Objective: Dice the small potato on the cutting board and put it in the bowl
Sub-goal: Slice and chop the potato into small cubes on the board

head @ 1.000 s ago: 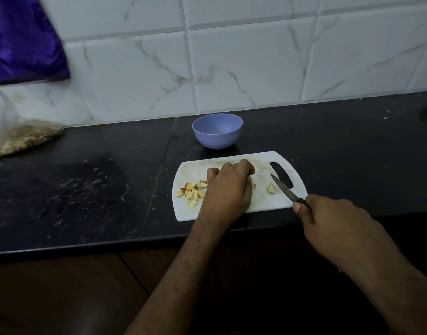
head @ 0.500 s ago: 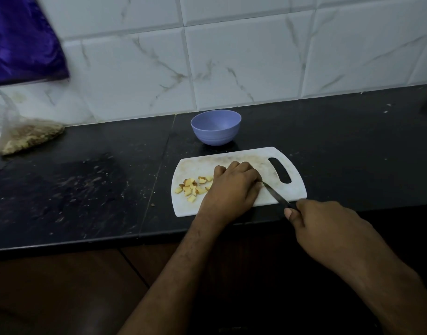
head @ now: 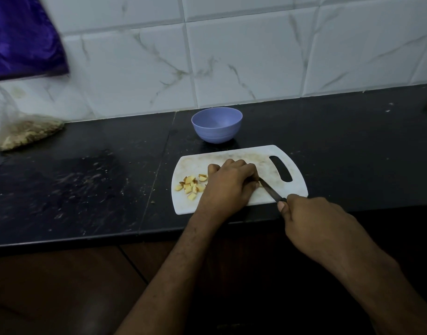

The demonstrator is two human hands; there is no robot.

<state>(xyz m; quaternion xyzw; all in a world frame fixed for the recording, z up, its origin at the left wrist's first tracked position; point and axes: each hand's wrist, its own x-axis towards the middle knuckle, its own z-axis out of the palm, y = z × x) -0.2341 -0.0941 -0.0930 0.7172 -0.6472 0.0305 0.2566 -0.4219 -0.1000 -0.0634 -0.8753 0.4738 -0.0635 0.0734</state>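
A person stands at a dark stone surface [head: 86,189], seen from above. A white plastic cutting board [head: 292,189] with a handle slot lies near the front edge. On its left part sits a small heap of yellow potato cubes [head: 190,186], some with brown skin, already diced. The left hand [head: 228,186] rests on the middle of the board with fingers curled down, apparently pinning a last bit of potato; that bit is almost wholly hidden under the hand. The right hand [head: 314,221] is wrapped tight round the dark handle of a small kitchen knife [head: 270,191], whose blade tip meets the left fingertips. Just behind the board stands a round lilac plastic bowl [head: 216,125], with no potato visible inside.

Judging from this, dicing is mostly done and one final piece is being cut. Moving all the cubes into the bowl is not yet begun.
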